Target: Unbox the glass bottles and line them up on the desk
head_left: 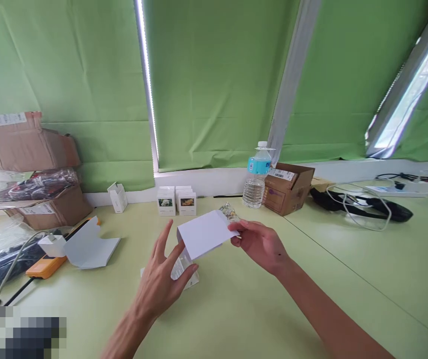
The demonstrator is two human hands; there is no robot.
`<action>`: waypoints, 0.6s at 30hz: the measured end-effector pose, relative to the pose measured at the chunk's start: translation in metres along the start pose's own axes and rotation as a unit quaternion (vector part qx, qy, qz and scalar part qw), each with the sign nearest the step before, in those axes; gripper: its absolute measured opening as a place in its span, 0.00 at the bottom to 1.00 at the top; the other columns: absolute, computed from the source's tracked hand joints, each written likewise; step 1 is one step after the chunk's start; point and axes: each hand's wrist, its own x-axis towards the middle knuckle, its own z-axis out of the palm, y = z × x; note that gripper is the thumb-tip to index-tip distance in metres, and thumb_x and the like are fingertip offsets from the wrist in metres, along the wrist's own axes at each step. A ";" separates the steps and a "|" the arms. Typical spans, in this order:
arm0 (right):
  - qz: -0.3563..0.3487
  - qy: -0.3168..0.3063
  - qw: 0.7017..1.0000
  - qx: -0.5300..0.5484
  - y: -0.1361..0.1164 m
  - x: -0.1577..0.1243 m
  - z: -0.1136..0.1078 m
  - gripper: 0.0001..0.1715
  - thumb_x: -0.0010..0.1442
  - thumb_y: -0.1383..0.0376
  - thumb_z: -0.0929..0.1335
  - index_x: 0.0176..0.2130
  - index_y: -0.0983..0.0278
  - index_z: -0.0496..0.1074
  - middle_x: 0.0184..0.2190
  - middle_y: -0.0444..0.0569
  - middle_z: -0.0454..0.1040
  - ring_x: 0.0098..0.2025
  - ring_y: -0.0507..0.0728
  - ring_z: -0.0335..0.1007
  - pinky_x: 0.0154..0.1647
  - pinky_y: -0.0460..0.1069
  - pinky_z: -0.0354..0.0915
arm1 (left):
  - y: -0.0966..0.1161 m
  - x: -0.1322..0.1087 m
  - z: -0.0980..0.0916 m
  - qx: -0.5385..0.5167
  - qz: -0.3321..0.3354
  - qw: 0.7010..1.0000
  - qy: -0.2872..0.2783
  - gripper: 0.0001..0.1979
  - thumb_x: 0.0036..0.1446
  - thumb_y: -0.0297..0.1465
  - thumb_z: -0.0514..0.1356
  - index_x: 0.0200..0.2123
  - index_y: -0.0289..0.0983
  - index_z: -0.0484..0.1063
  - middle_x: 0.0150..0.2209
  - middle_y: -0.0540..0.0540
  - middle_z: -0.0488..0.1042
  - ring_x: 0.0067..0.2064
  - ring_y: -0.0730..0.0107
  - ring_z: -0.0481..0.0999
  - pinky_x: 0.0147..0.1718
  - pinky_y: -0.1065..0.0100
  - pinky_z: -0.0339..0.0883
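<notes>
My right hand (260, 243) pinches the far end of a small white carton (206, 233) held tilted above the pale green table (311, 279). My left hand (163, 279) is at the carton's near, lower end; its fingers are spread and the thumb presses a clear plastic-wrapped item (179, 267) at the carton's mouth. A flat white piece (191, 283) lies on the table under that hand. A crinkled foil packet (229, 211) sits just behind the carton.
Small white printed boxes (176, 200) stand at the back wall by an open white box (117, 197). A water bottle (256, 175) and brown cardboard box (286, 188) are behind. An unfolded white carton (90, 245), orange device (47, 264) and cardboard boxes (30, 169) lie left; black cables (359, 205) right.
</notes>
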 end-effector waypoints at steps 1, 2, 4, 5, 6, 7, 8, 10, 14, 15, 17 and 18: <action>0.006 -0.004 1.000 0.007 0.001 0.000 0.000 0.10 0.58 0.62 0.69 0.31 0.64 0.81 0.36 0.52 0.77 0.35 0.57 0.63 0.31 0.50 0.61 | -0.001 0.000 -0.001 -0.005 0.003 1.000 0.002 0.20 0.61 0.36 0.57 0.56 0.45 0.65 0.70 0.46 0.36 0.66 0.48 0.51 0.55 0.52 0.64; 0.011 -0.009 1.000 0.013 0.001 0.000 0.000 0.10 0.58 0.63 0.69 0.31 0.64 0.81 0.35 0.52 0.77 0.36 0.57 0.64 0.31 0.50 0.61 | -0.002 -0.001 -0.001 -0.012 0.010 1.000 0.002 0.20 0.61 0.35 0.57 0.56 0.46 0.65 0.69 0.45 0.39 0.66 0.49 0.53 0.56 0.53 0.64; 0.018 -0.025 0.999 0.022 0.002 -0.001 0.001 0.11 0.59 0.63 0.68 0.31 0.63 0.81 0.36 0.52 0.77 0.36 0.58 0.64 0.32 0.51 0.61 | -0.004 -0.002 0.002 -0.034 0.026 0.999 0.006 0.19 0.62 0.32 0.55 0.56 0.45 0.64 0.67 0.44 0.49 0.64 0.55 0.58 0.57 0.57 0.63; 0.022 -0.040 0.999 0.022 0.002 -0.002 0.003 0.11 0.59 0.63 0.67 0.33 0.63 0.81 0.37 0.52 0.77 0.36 0.58 0.64 0.33 0.51 0.61 | -0.005 -0.002 0.003 -0.048 0.027 0.998 0.013 0.18 0.63 0.31 0.54 0.56 0.44 0.64 0.65 0.44 0.55 0.62 0.59 0.62 0.57 0.60 0.63; 0.025 -0.059 0.998 0.018 0.001 -0.003 0.004 0.12 0.59 0.63 0.66 0.36 0.62 0.80 0.39 0.52 0.76 0.37 0.58 0.65 0.34 0.52 0.62 | -0.006 -0.002 0.005 -0.064 0.020 0.997 0.023 0.17 0.63 0.29 0.53 0.55 0.44 0.64 0.62 0.44 0.60 0.60 0.62 0.65 0.56 0.62 0.64; 0.027 -0.080 0.996 0.013 0.001 -0.004 0.006 0.14 0.60 0.63 0.65 0.41 0.62 0.79 0.41 0.53 0.76 0.37 0.59 0.65 0.35 0.52 0.62 | -0.007 -0.001 0.006 -0.080 0.006 0.996 0.037 0.16 0.64 0.28 0.52 0.54 0.44 0.65 0.59 0.44 0.63 0.58 0.65 0.67 0.55 0.64 0.64; 0.028 -0.100 0.995 0.006 0.000 -0.004 0.008 0.17 0.60 0.62 0.64 0.46 0.61 0.78 0.44 0.54 0.75 0.39 0.59 0.65 0.37 0.53 0.62 | -0.009 -0.001 0.007 -0.094 -0.012 0.994 0.052 0.15 0.64 0.28 0.52 0.53 0.43 0.65 0.56 0.45 0.66 0.56 0.66 0.69 0.54 0.66 0.65; 0.025 -0.125 0.992 -0.009 -0.001 -0.005 0.011 0.21 0.61 0.61 0.63 0.53 0.60 0.73 0.49 0.55 0.73 0.41 0.60 0.66 0.39 0.55 0.62 | -0.014 0.002 0.006 -0.111 -0.058 0.989 0.085 0.13 0.64 0.29 0.52 0.51 0.43 0.66 0.53 0.46 0.68 0.54 0.67 0.70 0.52 0.67 0.66; 0.030 -0.135 0.989 -0.050 0.004 -0.004 0.009 0.22 0.62 0.61 0.61 0.53 0.60 0.72 0.51 0.56 0.71 0.42 0.61 0.66 0.42 0.56 0.61 | -0.042 0.010 0.000 -0.095 -0.168 0.971 0.138 0.14 0.62 0.32 0.55 0.51 0.43 0.67 0.53 0.45 0.68 0.51 0.65 0.71 0.46 0.66 0.69; 0.034 -0.137 0.988 -0.059 0.006 -0.003 0.008 0.22 0.62 0.62 0.61 0.53 0.61 0.72 0.51 0.56 0.71 0.43 0.61 0.66 0.42 0.56 0.61 | -0.054 0.011 -0.003 -0.078 -0.200 0.965 0.151 0.15 0.61 0.32 0.56 0.51 0.42 0.66 0.53 0.45 0.68 0.48 0.66 0.71 0.44 0.67 0.70; 0.040 -0.140 0.987 -0.069 0.009 -0.002 0.005 0.21 0.63 0.62 0.61 0.53 0.62 0.72 0.50 0.57 0.72 0.43 0.61 0.67 0.43 0.56 0.61 | -0.079 0.011 -0.011 -0.042 -0.258 0.950 0.172 0.17 0.60 0.33 0.56 0.52 0.41 0.66 0.53 0.45 0.68 0.45 0.67 0.72 0.41 0.67 0.71; 0.042 -0.142 0.986 -0.072 0.011 -0.002 0.005 0.21 0.63 0.62 0.61 0.53 0.62 0.72 0.50 0.58 0.72 0.43 0.61 0.67 0.43 0.56 0.61 | -0.092 0.010 -0.015 -0.030 -0.277 0.942 0.185 0.18 0.59 0.34 0.56 0.53 0.39 0.65 0.53 0.43 0.68 0.44 0.66 0.72 0.41 0.67 0.71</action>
